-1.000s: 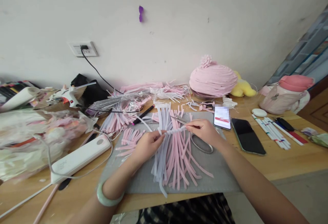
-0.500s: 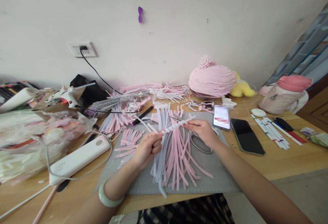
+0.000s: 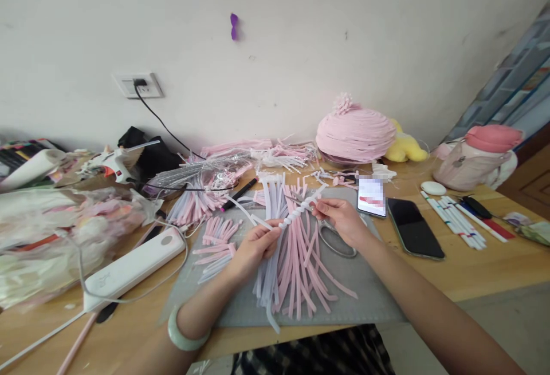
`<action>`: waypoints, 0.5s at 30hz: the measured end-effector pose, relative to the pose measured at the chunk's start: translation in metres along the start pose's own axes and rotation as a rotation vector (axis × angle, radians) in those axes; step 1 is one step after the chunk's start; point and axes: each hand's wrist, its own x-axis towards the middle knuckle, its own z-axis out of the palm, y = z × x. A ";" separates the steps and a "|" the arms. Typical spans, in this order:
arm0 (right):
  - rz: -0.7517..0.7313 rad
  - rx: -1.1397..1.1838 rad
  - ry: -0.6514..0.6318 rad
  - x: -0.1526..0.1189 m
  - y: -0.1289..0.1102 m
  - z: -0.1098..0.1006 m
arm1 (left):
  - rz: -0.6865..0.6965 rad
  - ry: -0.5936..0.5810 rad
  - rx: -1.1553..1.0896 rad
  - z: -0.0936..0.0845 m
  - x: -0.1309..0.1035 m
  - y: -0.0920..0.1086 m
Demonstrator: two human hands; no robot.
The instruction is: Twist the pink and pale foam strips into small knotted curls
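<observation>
A twisted white fuzzy stem (image 3: 294,213) is held up between both hands. My left hand (image 3: 259,243) pinches its lower left end, with loose pale ends sticking out to the left. The fingertips of my right hand (image 3: 335,214) close on the stem near its upper right end. Beneath lie a bunch of pale lavender strips (image 3: 263,286) and a fan of pink strips (image 3: 296,272) on a grey mat (image 3: 356,300). Scissors (image 3: 337,243) rest beside the pink strips, their handles partly behind my right hand.
A white power strip (image 3: 133,266), plastic bags (image 3: 64,237) and a glue gun (image 3: 119,164) are on the left. Behind stands a pink domed object (image 3: 356,134). Two phones (image 3: 415,229), markers (image 3: 455,220) and a pink-lidded bottle (image 3: 476,157) sit to the right.
My left hand has shifted slightly right and now grips the stem nearer my right hand. The stem tilts up more steeply at its right end.
</observation>
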 end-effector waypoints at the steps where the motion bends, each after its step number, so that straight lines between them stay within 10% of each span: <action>1: 0.020 0.033 -0.008 0.000 0.000 0.000 | 0.009 0.001 0.020 0.000 0.000 -0.001; 15: 0.104 0.137 -0.075 0.000 -0.002 -0.002 | 0.074 -0.007 0.042 0.001 -0.001 -0.001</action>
